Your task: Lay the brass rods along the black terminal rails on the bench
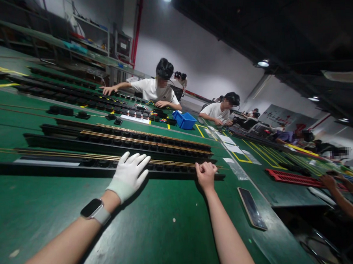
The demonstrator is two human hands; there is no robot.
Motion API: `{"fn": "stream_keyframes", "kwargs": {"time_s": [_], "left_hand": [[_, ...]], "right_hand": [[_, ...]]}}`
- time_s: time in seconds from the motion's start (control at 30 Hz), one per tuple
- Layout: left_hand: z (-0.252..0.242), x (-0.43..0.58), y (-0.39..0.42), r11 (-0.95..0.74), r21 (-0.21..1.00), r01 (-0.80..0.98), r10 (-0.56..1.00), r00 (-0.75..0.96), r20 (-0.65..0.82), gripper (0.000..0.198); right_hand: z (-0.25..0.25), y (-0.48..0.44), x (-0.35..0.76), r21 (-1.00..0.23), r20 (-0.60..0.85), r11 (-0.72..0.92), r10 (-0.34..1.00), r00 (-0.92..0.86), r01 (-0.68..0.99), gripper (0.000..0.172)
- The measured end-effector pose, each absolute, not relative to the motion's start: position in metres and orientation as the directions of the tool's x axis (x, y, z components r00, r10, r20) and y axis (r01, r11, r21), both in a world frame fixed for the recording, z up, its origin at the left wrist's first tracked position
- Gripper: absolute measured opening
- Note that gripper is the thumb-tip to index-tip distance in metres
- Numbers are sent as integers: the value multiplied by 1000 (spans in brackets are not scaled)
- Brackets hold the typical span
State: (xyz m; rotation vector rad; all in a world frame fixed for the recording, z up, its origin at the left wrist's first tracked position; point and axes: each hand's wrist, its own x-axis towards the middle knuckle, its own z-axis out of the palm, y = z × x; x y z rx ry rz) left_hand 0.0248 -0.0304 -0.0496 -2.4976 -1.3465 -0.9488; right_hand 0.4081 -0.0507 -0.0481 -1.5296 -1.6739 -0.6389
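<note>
My left hand point(131, 173), in a white glove, lies with its fingers spread over the nearest long black rail point(62, 165). Thin brass-coloured rods point(166, 163) run lengthwise along this rail and pass by my left fingertips. At the rail's right end my bare right hand point(206, 173) is closed, its fingers curled over the rods. What those fingers grip is hidden. Just behind lie more black rails with small black blocks and brass-coloured rods point(129, 138) along them.
On the green table point(170, 242) a phone point(252, 208) lies right of my right arm. A blue bin point(184, 119) stands farther back. Across the table a person point(156, 89) handles black strips; another person point(219, 110) sits farther right. A co-worker's hands are near a red slotted strip point(294, 177).
</note>
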Motion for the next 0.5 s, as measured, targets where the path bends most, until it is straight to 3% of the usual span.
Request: {"fn": "stream_keyframes", "kwargs": {"time_s": [0.5], "left_hand": [[-52, 25, -29, -590, 161, 791, 690, 390, 610, 50]], "right_hand": [[-51, -51, 402, -109, 793, 156, 609, -8, 982, 50]]}}
